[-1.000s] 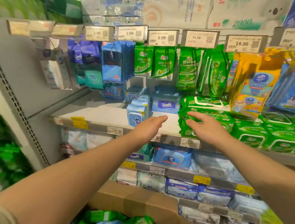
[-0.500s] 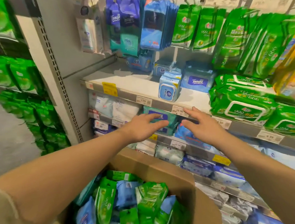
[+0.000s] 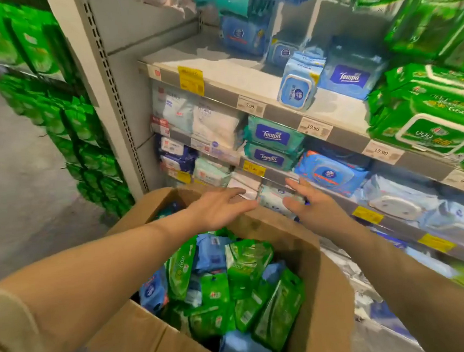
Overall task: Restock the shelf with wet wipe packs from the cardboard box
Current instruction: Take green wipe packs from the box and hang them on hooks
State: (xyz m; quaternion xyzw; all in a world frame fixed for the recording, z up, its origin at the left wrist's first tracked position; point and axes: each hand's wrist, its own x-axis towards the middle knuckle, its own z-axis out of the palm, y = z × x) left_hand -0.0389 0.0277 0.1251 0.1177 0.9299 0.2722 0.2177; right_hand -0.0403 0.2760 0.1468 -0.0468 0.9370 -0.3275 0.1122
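Observation:
An open cardboard box (image 3: 329, 301) stands in front of the shelves, filled with several green and blue wet wipe packs (image 3: 246, 261). My left hand (image 3: 219, 208) hovers over the box's far rim, fingers straight, holding nothing. My right hand (image 3: 310, 203) is beside it, a little to the right, fingers spread and empty, in front of the lower shelf edge. The upper shelf (image 3: 234, 73) has a bare white stretch on its left. On its right stand blue packs (image 3: 298, 83) and a stack of green packs (image 3: 428, 113).
Lower shelves (image 3: 341, 139) carry blue, white and teal packs behind price tags. Green packs (image 3: 428, 7) hang on hooks above. A grey perforated upright (image 3: 107, 83) borders the shelving on the left, with more green packs (image 3: 83, 132) beyond it and grey floor (image 3: 14, 179).
Both hands have come down from the upper shelf edge to just above the box's far rim, still empty. The view has tilted down, showing more of the box.

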